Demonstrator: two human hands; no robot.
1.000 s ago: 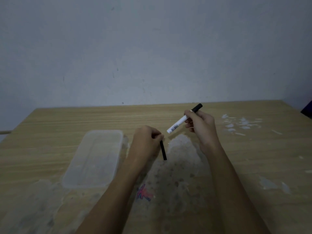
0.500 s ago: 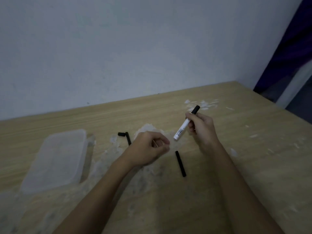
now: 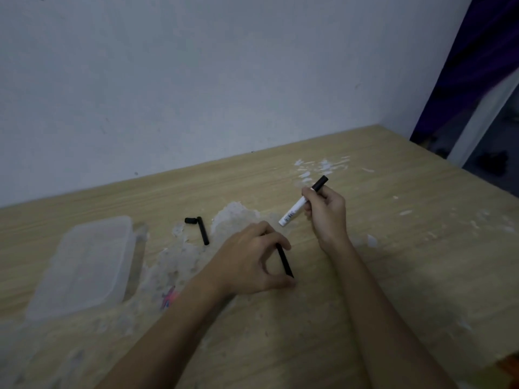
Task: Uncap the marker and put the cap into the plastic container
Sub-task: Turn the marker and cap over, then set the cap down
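Observation:
My right hand is shut on a white marker, holding it tilted above the wooden table. The marker's black end points up and away, and its white end points down toward my left hand. My left hand rests on the table and pinches a slim black cap between thumb and forefinger. The cap's lower end touches the tabletop. A clear plastic container sits at the left, well apart from both hands. Whether a lid covers it is unclear.
Two more black pieces lie on the table between the container and my hands: a short one and a longer stick. White scuffed patches mark the wood. A white wall runs along the table's far edge, with a dark curtain at the right.
Half a second ago the black cap lay loose on the table beside my left hand; now my left hand pinches it. The right hand has kept holding the marker.

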